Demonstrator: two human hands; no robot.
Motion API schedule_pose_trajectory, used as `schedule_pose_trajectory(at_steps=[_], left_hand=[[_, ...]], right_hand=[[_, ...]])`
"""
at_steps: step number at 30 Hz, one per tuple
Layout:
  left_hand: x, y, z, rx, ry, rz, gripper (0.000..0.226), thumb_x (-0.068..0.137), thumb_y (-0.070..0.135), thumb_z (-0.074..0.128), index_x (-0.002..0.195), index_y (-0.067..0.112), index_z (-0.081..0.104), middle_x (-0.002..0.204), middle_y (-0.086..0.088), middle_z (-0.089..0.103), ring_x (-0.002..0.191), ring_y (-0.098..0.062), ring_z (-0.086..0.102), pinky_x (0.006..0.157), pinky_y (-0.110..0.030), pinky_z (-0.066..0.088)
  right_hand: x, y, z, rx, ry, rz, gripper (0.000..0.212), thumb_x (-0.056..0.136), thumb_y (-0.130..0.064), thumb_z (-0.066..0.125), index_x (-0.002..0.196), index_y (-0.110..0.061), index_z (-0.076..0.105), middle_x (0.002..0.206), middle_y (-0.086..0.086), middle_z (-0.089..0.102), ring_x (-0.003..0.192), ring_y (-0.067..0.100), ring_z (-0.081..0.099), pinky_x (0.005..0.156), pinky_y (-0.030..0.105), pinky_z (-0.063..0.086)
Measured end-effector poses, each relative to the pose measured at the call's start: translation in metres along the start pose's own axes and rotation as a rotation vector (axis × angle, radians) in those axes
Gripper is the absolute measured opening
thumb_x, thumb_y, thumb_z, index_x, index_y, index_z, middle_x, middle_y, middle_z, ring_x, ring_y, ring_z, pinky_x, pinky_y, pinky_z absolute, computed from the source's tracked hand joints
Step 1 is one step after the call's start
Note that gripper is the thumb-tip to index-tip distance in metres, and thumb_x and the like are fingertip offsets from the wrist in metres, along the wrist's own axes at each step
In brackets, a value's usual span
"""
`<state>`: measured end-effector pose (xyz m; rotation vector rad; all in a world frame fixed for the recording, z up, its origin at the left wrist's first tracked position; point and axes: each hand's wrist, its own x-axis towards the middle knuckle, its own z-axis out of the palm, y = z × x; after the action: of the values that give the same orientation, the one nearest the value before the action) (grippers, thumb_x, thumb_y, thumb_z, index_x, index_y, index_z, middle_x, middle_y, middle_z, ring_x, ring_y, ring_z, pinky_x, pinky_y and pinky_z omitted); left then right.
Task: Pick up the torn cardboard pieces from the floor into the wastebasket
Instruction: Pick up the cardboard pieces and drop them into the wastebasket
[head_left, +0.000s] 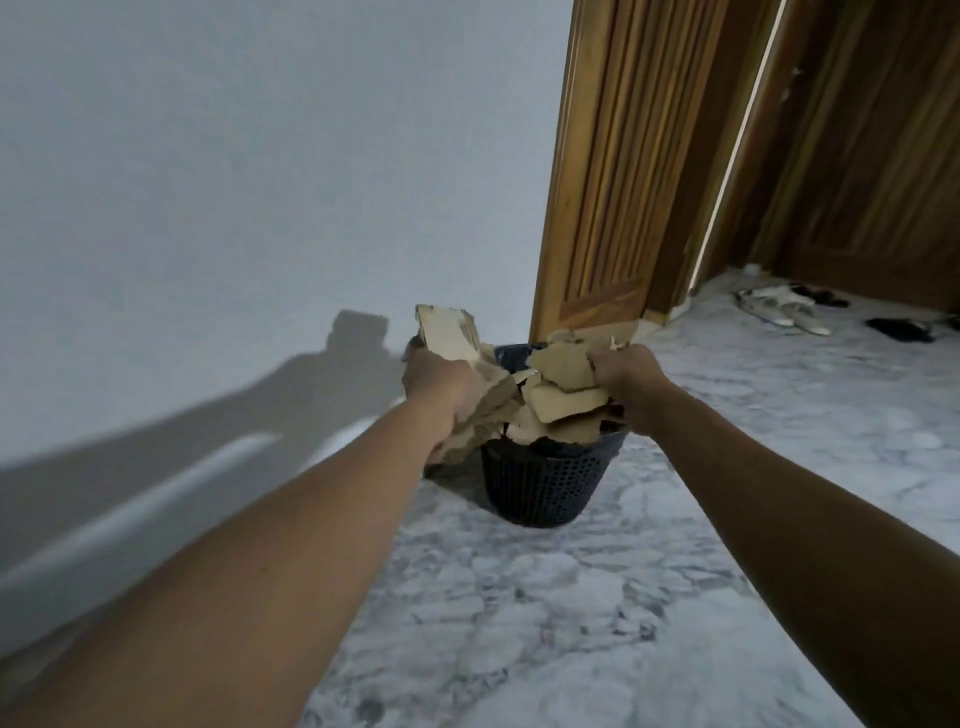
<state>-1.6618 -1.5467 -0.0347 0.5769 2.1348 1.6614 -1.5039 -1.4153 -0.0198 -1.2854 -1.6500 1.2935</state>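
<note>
Door frame (587, 208) behind wastebasket (540, 483); over its rim cardboard pcs (566, 400) are being clenched in curled grips, left hand (441, 384) & right hand (628, 384).

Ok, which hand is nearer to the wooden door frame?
Right. The right hand grips cardboard pieces just in front of the foot of the door frame, over the wastebasket. The left hand grips more of them on the basket's far side, toward the wall.

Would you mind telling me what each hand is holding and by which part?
The left hand grips a bundle of torn cardboard pieces around its middle; the right hand grips more pieces by their right edges, over the wastebasket.
</note>
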Motion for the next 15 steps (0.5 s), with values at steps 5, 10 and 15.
schedule_pose_trajectory(at_steps=[5, 10, 15], left_hand=[[-0.002, -0.011, 0.049, -0.091, 0.054, 0.06, 0.022, 0.08, 0.013, 0.063, 0.1, 0.015, 0.073, 0.09, 0.0, 0.071, 0.083, -0.022, 0.066, 0.059, -0.023, 0.05], [0.009, -0.011, 0.093, -0.171, 0.078, 0.217, 0.017, 0.08, 0.019, 0.071, 0.096, 0.015, 0.075, 0.093, 0.003, 0.075, 0.078, -0.016, 0.068, 0.055, -0.02, 0.046], [0.02, -0.015, 0.126, -0.12, 0.077, 0.374, 0.017, 0.086, 0.025, 0.068, 0.074, 0.015, 0.065, 0.066, 0.005, 0.068, 0.051, -0.002, 0.059, 0.042, -0.012, 0.039]], right_hand=[[0.018, 0.003, -0.006, -0.221, 0.212, -0.2, 0.047, 0.089, -0.023, 0.056, 0.131, -0.004, 0.042, 0.123, 0.015, 0.056, 0.105, 0.034, 0.056, 0.077, 0.035, 0.045], [0.04, 0.015, -0.006, -0.139, 0.365, -0.441, 0.029, 0.09, -0.015, 0.053, 0.117, -0.017, 0.041, 0.107, 0.0, 0.048, 0.093, 0.018, 0.046, 0.073, 0.033, 0.04], [0.06, 0.029, -0.004, -0.112, 0.468, -0.673, 0.025, 0.098, -0.024, 0.05, 0.119, -0.013, 0.042, 0.107, -0.001, 0.047, 0.088, 0.008, 0.042, 0.071, 0.033, 0.039]])
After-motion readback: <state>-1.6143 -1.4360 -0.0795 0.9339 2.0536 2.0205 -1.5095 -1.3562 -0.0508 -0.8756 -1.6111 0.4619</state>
